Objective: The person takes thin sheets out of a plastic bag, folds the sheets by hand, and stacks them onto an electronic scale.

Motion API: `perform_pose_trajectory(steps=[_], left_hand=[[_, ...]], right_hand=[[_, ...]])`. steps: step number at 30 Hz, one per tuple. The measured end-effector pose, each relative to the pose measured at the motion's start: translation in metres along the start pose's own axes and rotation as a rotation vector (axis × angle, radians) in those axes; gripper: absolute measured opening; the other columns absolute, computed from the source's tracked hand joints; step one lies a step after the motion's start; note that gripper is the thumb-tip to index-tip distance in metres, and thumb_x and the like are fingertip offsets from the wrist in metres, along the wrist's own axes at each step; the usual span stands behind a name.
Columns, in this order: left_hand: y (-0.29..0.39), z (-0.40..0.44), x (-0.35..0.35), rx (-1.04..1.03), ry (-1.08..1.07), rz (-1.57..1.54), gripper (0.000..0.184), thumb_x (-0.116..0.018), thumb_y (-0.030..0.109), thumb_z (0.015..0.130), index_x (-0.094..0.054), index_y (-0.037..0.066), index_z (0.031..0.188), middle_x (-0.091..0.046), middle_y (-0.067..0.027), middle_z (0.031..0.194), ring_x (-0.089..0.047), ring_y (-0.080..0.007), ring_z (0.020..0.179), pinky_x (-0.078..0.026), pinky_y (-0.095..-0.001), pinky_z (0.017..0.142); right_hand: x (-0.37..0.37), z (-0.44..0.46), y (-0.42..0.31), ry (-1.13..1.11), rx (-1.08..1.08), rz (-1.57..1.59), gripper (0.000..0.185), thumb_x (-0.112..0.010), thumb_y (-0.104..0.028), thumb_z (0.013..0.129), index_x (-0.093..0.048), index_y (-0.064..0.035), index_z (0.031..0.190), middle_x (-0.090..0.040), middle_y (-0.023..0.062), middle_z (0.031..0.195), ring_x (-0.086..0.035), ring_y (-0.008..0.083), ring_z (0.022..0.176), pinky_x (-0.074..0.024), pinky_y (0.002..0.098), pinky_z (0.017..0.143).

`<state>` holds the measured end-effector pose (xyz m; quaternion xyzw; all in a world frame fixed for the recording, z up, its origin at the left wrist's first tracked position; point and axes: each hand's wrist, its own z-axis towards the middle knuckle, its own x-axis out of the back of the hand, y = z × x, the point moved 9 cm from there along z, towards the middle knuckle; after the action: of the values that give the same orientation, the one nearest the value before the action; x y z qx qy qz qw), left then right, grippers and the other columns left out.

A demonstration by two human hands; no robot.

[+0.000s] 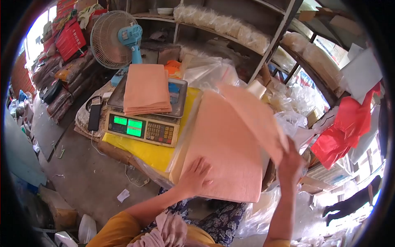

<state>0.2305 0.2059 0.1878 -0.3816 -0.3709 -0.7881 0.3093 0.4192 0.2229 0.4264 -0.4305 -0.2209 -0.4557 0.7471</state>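
My left hand lies with fingers spread on the near left part of a broad stack of peach-coloured sheets. On the right, my right hand grips the near end of a lifted peach-coloured sheet, which slants over the stack and is blurred by motion. Whether that sheet is paper or cloth I cannot tell. Left of the stack stands a digital scale with lit green displays. Several smaller peach-coloured sheets rest in a pile on its metal pan.
A phone with a cable lies left of the scale, and a blue fan stands behind it. Yellow sheeting is under the scale. Clear plastic bags lie behind the stack, before shelves. Red plastic hangs at right.
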Motion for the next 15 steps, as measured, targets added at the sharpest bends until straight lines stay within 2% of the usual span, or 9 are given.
perform_pose_trajectory(steps=[2,4,6,8,10,11,12,14,15], left_hand=[[-0.001,-0.001,0.0,0.011,-0.002,0.002,0.061,-0.055,0.039,0.083,-0.041,0.005,0.132,-0.029,-0.025,0.14,-0.027,-0.0417,0.131,-0.023,-0.0481,0.108],[-0.002,0.0,0.0,0.017,0.003,-0.04,0.058,-0.055,0.037,0.085,-0.043,0.005,0.131,-0.03,-0.0252,0.139,-0.027,-0.042,0.13,-0.023,-0.0478,0.108],[-0.014,-0.003,-0.011,0.023,-0.005,-0.147,0.063,-0.055,0.038,0.084,-0.037,0.003,0.134,-0.03,-0.0256,0.14,-0.027,-0.0428,0.13,-0.023,-0.0484,0.108],[-0.023,0.001,-0.01,0.022,-0.019,-0.246,0.068,-0.055,0.038,0.084,-0.032,0.002,0.137,-0.029,-0.0259,0.14,-0.027,-0.0436,0.129,-0.023,-0.049,0.107],[-0.036,0.005,0.022,0.186,0.177,-0.183,0.076,-0.063,0.029,0.078,-0.026,0.002,0.139,-0.029,-0.0274,0.139,-0.03,-0.0434,0.127,-0.025,-0.0483,0.106],[-0.036,-0.001,0.055,0.191,0.47,-0.552,0.063,-0.064,0.015,0.076,-0.039,0.005,0.133,-0.037,-0.0231,0.135,-0.034,-0.0416,0.125,-0.026,-0.048,0.106],[-0.044,0.004,0.063,0.173,0.467,-0.553,0.063,-0.064,0.015,0.076,-0.039,0.005,0.133,-0.037,-0.0231,0.135,-0.034,-0.0416,0.125,-0.026,-0.048,0.106],[-0.02,0.0,0.054,-0.378,0.059,-0.181,0.042,-0.061,0.01,0.079,-0.054,0.009,0.121,-0.051,-0.0153,0.126,-0.045,-0.0354,0.118,-0.036,-0.0431,0.099],[-0.026,-0.005,0.055,-0.378,0.054,-0.18,0.042,-0.061,0.01,0.079,-0.054,0.009,0.121,-0.051,-0.0153,0.126,-0.045,-0.0354,0.118,-0.036,-0.0431,0.099]], right_hand=[[0.028,-0.002,-0.032,0.06,0.121,-0.03,0.052,-0.045,0.013,0.067,-0.057,-0.004,0.114,-0.064,0.0151,0.104,-0.062,0.031,0.093,-0.0498,0.0355,0.082],[0.014,-0.026,-0.05,-0.09,0.356,-0.182,0.045,-0.046,0.009,0.07,-0.059,-0.0028,0.111,-0.065,0.0164,0.098,-0.063,0.0325,0.086,-0.05,0.038,0.074],[-0.018,-0.062,-0.049,-0.081,0.678,-0.175,0.046,-0.05,0.005,0.069,-0.059,-0.0067,0.112,-0.065,0.0126,0.099,-0.064,0.0287,0.087,-0.0524,0.0375,0.072],[-0.053,-0.093,-0.038,-0.253,0.639,-0.191,0.043,-0.053,0.0,0.068,-0.06,-0.0063,0.11,-0.065,0.0113,0.097,-0.064,0.0269,0.085,-0.0525,0.0372,0.069],[-0.073,-0.124,-0.019,-0.352,0.614,-0.146,0.038,-0.056,-0.002,0.068,-0.062,-0.0069,0.105,-0.064,0.009,0.094,-0.063,0.0252,0.081,-0.0525,0.0347,0.071],[-0.069,-0.125,-0.017,-0.336,0.61,-0.152,0.038,-0.056,-0.002,0.068,-0.062,-0.0069,0.105,-0.064,0.009,0.094,-0.063,0.0252,0.081,-0.0525,0.0347,0.071],[-0.072,-0.133,-0.016,-0.477,0.621,-0.029,0.04,-0.055,0.0,0.067,-0.062,-0.0061,0.106,-0.065,0.0086,0.097,-0.063,0.0239,0.085,-0.0518,0.0338,0.075],[-0.059,-0.138,-0.018,-0.62,0.615,0.107,0.042,-0.055,0.002,0.067,-0.062,-0.0053,0.108,-0.065,0.0081,0.101,-0.064,0.0227,0.089,-0.0511,0.033,0.079],[-0.048,-0.121,-0.007,-0.771,0.364,0.28,0.044,-0.056,0.003,0.069,-0.06,-0.005,0.112,-0.064,0.0078,0.106,-0.062,0.0213,0.096,-0.0493,0.0323,0.084]])
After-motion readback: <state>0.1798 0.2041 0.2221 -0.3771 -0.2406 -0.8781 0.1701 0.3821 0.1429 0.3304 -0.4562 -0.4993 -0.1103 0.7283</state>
